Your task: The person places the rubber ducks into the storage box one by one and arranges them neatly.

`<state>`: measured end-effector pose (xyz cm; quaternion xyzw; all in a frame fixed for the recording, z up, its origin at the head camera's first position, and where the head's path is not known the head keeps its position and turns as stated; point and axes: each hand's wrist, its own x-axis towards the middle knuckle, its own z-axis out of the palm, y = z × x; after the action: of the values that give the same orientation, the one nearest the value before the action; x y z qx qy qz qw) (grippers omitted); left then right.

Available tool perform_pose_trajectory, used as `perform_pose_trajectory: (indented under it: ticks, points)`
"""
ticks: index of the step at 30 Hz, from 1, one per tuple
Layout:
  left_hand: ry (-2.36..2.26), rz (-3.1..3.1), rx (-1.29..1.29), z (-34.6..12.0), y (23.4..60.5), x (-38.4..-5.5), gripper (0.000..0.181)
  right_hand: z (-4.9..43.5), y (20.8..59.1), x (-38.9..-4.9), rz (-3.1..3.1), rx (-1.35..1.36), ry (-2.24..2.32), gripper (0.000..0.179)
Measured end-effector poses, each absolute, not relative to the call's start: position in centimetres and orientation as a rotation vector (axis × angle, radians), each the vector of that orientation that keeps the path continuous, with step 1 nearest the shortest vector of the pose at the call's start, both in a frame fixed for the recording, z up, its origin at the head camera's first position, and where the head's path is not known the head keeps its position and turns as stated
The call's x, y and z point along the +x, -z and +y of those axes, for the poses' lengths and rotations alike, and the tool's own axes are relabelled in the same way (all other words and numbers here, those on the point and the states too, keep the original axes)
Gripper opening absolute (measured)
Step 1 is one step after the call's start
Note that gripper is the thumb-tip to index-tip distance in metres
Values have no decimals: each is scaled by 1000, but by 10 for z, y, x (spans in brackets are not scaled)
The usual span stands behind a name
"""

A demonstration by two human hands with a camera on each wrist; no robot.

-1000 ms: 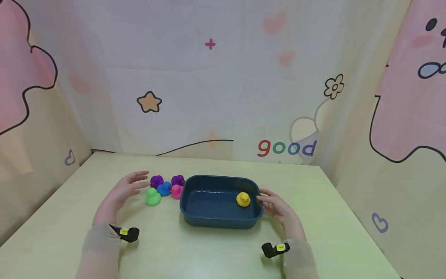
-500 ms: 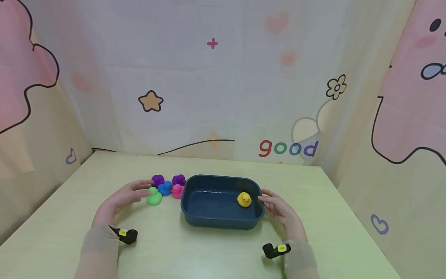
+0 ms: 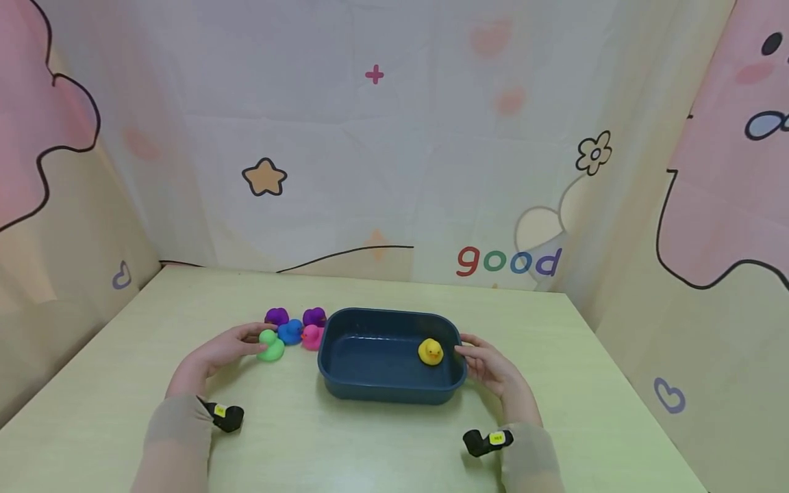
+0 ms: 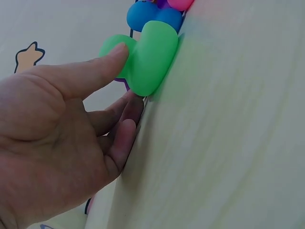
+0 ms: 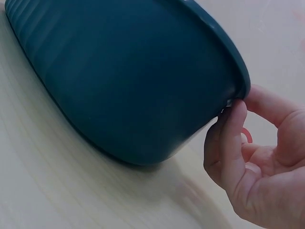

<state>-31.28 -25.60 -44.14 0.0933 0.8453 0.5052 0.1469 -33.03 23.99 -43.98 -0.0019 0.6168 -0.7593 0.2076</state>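
Note:
My left hand (image 3: 227,346) holds the light green rubber duck (image 3: 270,348) at the left of the duck group. In the left wrist view the thumb lies on the green duck's head (image 4: 114,45), the other fingers behind and below it. My right hand (image 3: 493,366) grips the rim of a dark blue rectangular basin (image 3: 388,395) at its right end. In the right wrist view its fingertips (image 5: 238,107) are right at the rim, against the outer wall. A yellow rubber duck (image 3: 431,352) sits inside the basin, toward the right.
Beside the green duck stand a blue duck (image 3: 290,333), a pink duck (image 3: 312,337) close to the basin's left wall, and two purple ducks, one at the left (image 3: 277,316) and another (image 3: 315,318) behind the pink one. A printed curtain (image 3: 394,171) encloses the pale table (image 3: 370,445).
My left hand has come down and forward from beside the ducks and taken hold of the green duck. The right hand and the basin have stayed in place.

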Motion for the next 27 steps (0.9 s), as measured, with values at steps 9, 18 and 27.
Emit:
perform_pose_trajectory:
  ticks: [9, 18, 27]
  points:
    - [-1430, 2516, 302, -261, 441, -312, 56, 238, 440, -331, 1748, -1, 2099, 48]
    - [-1616, 2510, -11, -279, 437, -306, 66, 238, 439, -329, 1753, 2, 2103, 51]
    - [-1711, 2550, -218, -275, 437, -308, 69, 237, 439, -328, 1734, -32, 2122, 45]
